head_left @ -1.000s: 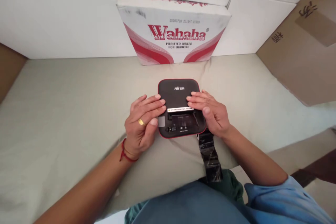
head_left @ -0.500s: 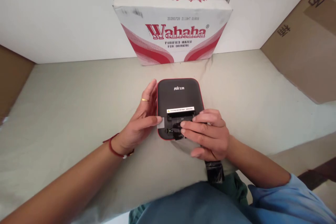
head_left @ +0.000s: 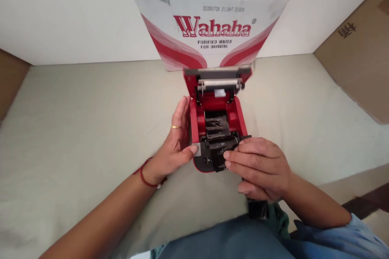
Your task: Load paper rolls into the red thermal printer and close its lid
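A small red and black label printer (head_left: 195, 123) lies on the cloth-covered surface, its lid (head_left: 190, 81) raised at the far side. Inside its red bay sits black, shiny strip material (head_left: 216, 126). My left hand (head_left: 170, 151) grips the printer's left side, the thumb on a grey button (head_left: 198, 150) near the front corner. A black glossy strip (head_left: 218, 156) runs out over the front edge. My right hand (head_left: 263, 166) is closed on this strip at the front right, fingertips against it. Another black piece (head_left: 257, 209) hangs below that hand; its link to the strip is hidden.
Behind the printer stands a white and red water carton (head_left: 212, 12), close to the raised lid. White boxes (head_left: 75, 16) flank it. A brown cardboard box (head_left: 358, 52) stands at the right. Pale cloth (head_left: 106, 117) covers the work surface.
The printer's lid has swung up and back, baring the red bay and the strip inside. Both hands keep their places on the printer and strip. The view has shifted slightly.
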A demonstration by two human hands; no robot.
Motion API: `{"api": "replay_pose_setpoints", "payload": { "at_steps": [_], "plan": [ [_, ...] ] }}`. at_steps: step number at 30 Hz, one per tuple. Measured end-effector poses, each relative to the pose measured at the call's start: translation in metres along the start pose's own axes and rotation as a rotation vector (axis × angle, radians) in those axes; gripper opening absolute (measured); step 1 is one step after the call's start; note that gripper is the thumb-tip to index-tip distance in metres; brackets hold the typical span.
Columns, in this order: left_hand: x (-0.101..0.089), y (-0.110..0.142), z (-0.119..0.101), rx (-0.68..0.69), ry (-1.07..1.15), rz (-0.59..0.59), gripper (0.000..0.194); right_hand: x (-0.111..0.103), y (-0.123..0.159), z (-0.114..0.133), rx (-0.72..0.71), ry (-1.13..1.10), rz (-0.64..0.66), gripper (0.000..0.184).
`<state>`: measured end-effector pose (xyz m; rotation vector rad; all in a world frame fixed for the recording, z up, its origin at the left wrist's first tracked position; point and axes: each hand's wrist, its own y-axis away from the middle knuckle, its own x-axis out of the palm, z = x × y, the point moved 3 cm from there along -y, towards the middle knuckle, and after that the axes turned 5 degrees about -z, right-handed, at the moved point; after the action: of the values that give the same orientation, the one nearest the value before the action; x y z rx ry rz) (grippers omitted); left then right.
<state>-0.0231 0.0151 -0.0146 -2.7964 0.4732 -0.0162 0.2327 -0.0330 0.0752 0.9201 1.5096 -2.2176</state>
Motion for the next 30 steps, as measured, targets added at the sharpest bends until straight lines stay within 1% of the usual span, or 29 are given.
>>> {"api": "replay_pose_setpoints", "payload": {
  "at_steps": [2,3,6,8,10,13,15,17,19,22,26,30],
  "plan": [
    [0.0,-0.002,0.001,-0.003,0.018,0.012,0.106,-0.004,-0.006,0.0,0.035,-0.061,0.019,0.038],
    [0.0,-0.002,0.002,-0.002,0.023,0.007,0.105,-0.007,-0.01,-0.001,0.083,-0.095,0.02,0.038],
    [0.0,-0.004,0.003,0.03,0.035,-0.016,0.101,-0.016,-0.028,-0.011,0.342,-0.106,0.019,0.03],
    [0.0,-0.004,0.005,0.048,0.061,-0.025,0.098,-0.018,-0.042,-0.021,0.489,-0.022,0.087,0.026],
    [0.0,-0.003,0.008,0.048,0.09,-0.024,0.097,-0.015,-0.057,-0.031,0.563,0.102,0.243,0.027],
    [0.0,-0.002,0.013,0.047,0.108,-0.025,0.098,-0.001,-0.078,-0.045,0.657,0.37,0.573,0.033],
    [-0.001,-0.002,0.017,0.045,0.112,-0.043,0.095,0.01,-0.089,-0.049,0.698,0.537,0.779,0.037],
    [0.0,-0.002,0.019,0.044,0.121,-0.061,0.091,0.019,-0.098,-0.05,0.7,0.625,0.928,0.039],
    [0.0,-0.003,0.019,0.038,0.137,-0.065,0.087,0.026,-0.105,-0.049,0.676,0.649,1.01,0.039],
    [0.001,-0.004,0.017,0.021,0.153,-0.057,0.085,0.03,-0.11,-0.048,0.658,0.657,1.047,0.035],
    [0.002,-0.006,0.013,0.004,0.148,-0.054,0.081,0.03,-0.108,-0.048,0.671,0.672,1.014,0.036],
    [0.002,-0.006,0.014,0.004,0.152,-0.056,0.077,0.027,-0.105,-0.048,0.68,0.673,0.986,0.039]
  ]
}}
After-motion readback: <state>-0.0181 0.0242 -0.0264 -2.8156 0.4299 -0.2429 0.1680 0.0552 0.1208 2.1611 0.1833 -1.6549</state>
